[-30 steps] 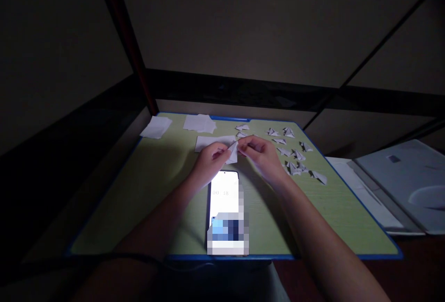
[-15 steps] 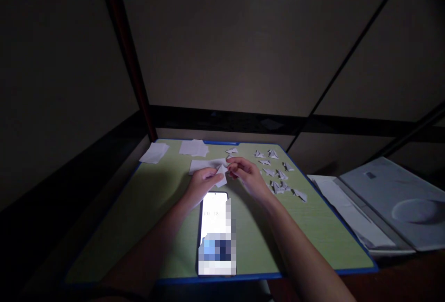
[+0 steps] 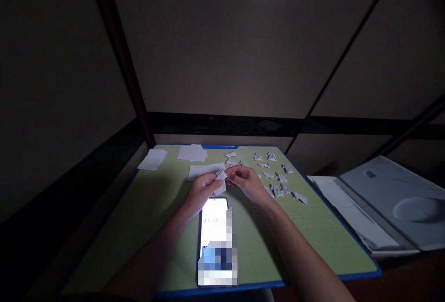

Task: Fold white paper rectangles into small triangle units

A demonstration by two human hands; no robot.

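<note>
A small, partly folded sheet of white paper (image 3: 220,187) is held above the green table, with a pointed top between my hands. My left hand (image 3: 203,189) is closed on its left side, the thumb lying across it. At the upper right edge, my right hand (image 3: 245,180) pinches the paper with thumb and forefinger. Just behind the hands lies a flat white strip of paper (image 3: 201,170). Directly below them a phone (image 3: 214,232) with a lit screen lies on the table, showing a timer; part of its screen is blurred out.
Several small folded paper planes (image 3: 271,156) are scattered on the right of the green table (image 3: 313,232). Two stacks of paper, one at the far left corner (image 3: 153,159) and one at the back (image 3: 192,152), lie flat. An open white box (image 3: 392,204) stands right of the table.
The view has tilted slightly, so the table appears lower. My right fingers have drawn in against the folded paper's edge; my left hand keeps its hold.
</note>
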